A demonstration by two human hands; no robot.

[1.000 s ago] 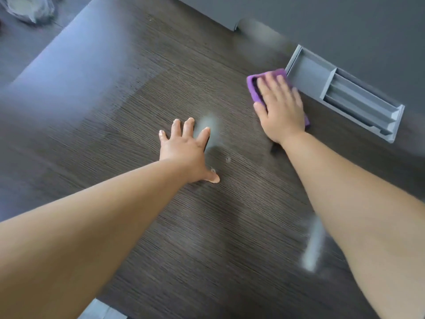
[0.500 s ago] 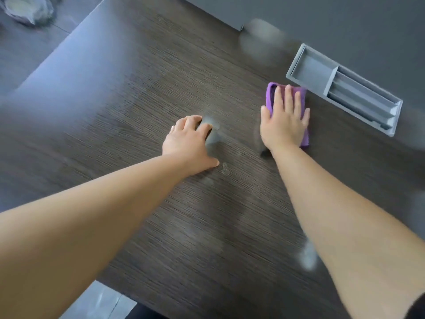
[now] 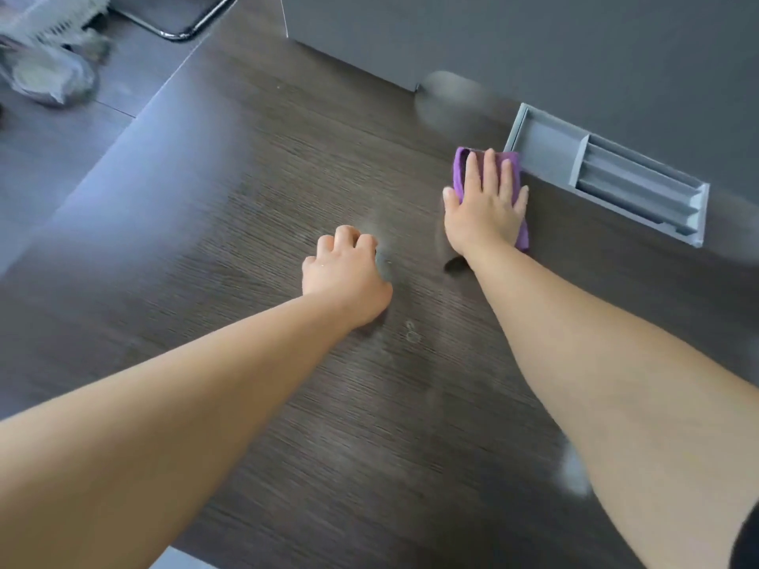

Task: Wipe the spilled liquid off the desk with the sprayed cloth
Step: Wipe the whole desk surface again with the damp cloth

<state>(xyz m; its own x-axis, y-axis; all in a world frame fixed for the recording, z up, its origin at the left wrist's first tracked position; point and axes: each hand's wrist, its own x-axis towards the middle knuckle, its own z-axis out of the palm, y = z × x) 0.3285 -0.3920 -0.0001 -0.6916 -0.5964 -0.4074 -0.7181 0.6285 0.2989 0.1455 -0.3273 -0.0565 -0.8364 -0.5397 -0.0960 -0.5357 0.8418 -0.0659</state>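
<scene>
right hand (image 3: 484, 211) flat on cloth (image 3: 459, 168)

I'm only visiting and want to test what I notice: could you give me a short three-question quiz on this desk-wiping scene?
1. Which hand presses the purple cloth flat on the desk?
A) left hand
B) right hand
C) both hands
2. True or false: the left hand holds a spray bottle.
3. Fill in: the cloth lies next to the grey ___ at the back of the desk.

Key: 1 B. 2 False; its curled fingers hold nothing. 3 tray.
</scene>
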